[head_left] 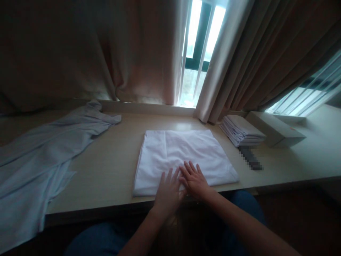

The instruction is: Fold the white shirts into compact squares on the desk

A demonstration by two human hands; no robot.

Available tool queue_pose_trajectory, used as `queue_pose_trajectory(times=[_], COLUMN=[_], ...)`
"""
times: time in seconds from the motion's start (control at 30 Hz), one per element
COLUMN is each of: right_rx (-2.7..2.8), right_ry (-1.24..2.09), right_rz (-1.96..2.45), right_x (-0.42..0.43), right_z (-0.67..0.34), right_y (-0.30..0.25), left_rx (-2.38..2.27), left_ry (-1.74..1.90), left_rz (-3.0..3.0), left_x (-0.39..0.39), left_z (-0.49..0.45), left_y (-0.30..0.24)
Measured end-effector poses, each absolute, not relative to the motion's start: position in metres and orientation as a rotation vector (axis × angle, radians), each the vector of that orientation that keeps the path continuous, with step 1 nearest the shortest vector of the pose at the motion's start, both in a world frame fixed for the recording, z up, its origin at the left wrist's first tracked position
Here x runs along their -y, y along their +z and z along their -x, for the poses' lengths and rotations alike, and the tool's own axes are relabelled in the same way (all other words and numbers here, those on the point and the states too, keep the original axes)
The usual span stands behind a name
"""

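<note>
A white cloth [183,145], folded into a broad, flat rectangle, lies on the table in front of me. Over its near edge, my left hand [169,190] rests with fingers stretched forward, a little blurred. My right hand [193,179] lies flat on the cloth just beside it, fingers spread, the two hands touching or nearly so. Neither hand grips anything. Small wrinkles run across the cloth beyond my fingertips.
Loose white cloth [53,149] hangs over the table's [106,177] left front edge. At the right stand a stack of folded white cloths [241,129], a pixelated dark object [250,159] and a pale box [275,128]. Curtains [149,53] and a window [199,53] border the back.
</note>
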State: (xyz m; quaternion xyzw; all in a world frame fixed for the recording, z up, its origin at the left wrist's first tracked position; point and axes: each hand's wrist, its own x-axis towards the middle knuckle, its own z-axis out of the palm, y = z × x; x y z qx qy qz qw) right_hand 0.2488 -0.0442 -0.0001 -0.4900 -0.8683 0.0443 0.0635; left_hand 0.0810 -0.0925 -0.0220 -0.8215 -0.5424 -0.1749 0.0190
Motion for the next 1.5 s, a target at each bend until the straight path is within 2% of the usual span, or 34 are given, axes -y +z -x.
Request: queue_pose_trajectory(times=[0.27,0.4,0.53,0.7,1.03,1.13,1.33,1.5], right_rx=[2.581,2.549,2.531,2.514,2.481,2.47,2.463,2.468], right_ry=[0.158,0.139,0.152,0.125,0.114,0.106,0.1,0.1], right_rz=[1.53,1.558,1.576,1.625,1.644,1.643,1.656,1.664], right_x=[0.028,0.032,0.035,0.041,0.043,0.043,0.043,0.044], right_z=[-0.225,-0.222,-0.222,-0.225,-0.229,-0.229,-0.227,-0.227], right_y=[0.003,0.002,0.001,0.0,-0.006,-0.006,-0.004,-0.003], left_rx=[1.752,2.047,2.435,2.696,2.923,2.921,3.022,3.06], left_ry=[-0.754,-0.863,-0.687,-0.563,-1.272,-1.182,-0.653,-0.912], left_rz=[2.509,2.02,1.673,1.72,1.565,1.586,1.739,1.861], left_x=[0.09,0.079,0.066,0.058,0.048,0.054,0.079,0.083], left_z=[-0.065,-0.018,0.025,0.036,0.052,0.053,0.058,0.064], left_y=[-0.014,0.006,0.017,0.012,0.005,0.012,0.013,0.0])
